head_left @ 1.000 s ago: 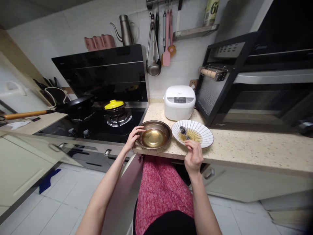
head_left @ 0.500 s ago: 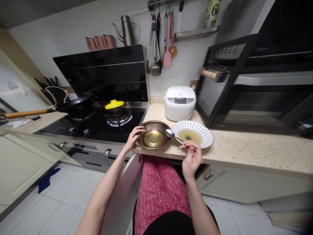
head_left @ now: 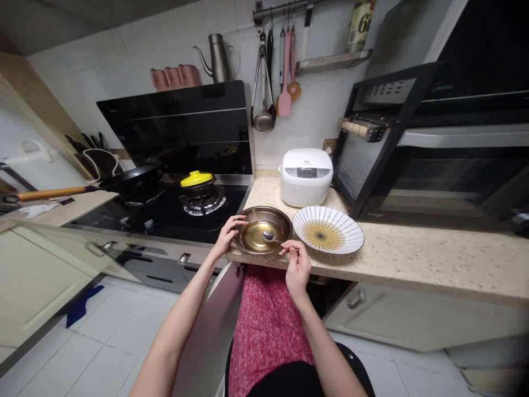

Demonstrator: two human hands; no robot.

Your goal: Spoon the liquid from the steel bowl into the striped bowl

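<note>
A metal bowl (head_left: 284, 221) with a thin layer of golden liquid (head_left: 252, 234) in its bottom stands at the counter's front edge. Over its left rim my left hand (head_left: 226, 235) grips, the fingers reaching inside. My right hand (head_left: 298, 269) pinches the handle of a metal spoon (head_left: 268, 236), whose head is down in the bowl at the liquid. Whether the spoon touches the bottom I cannot tell. Just right of the bowl lies a white plate (head_left: 353, 229) with dark radial stripes and a yellowish centre.
Behind the plate is a white rice cooker (head_left: 306, 179). On the gas stove at left sit a small pot with a yellow lid (head_left: 196, 178) and a black wok (head_left: 138, 179). An oven (head_left: 454, 182) stands at right. Below, a cabinet door (head_left: 215, 320) hangs open.
My right hand has moved left with the spoon, from over the plate's near edge to the bowl. The spoon's head is now inside the bowl. My left hand stays on the rim.
</note>
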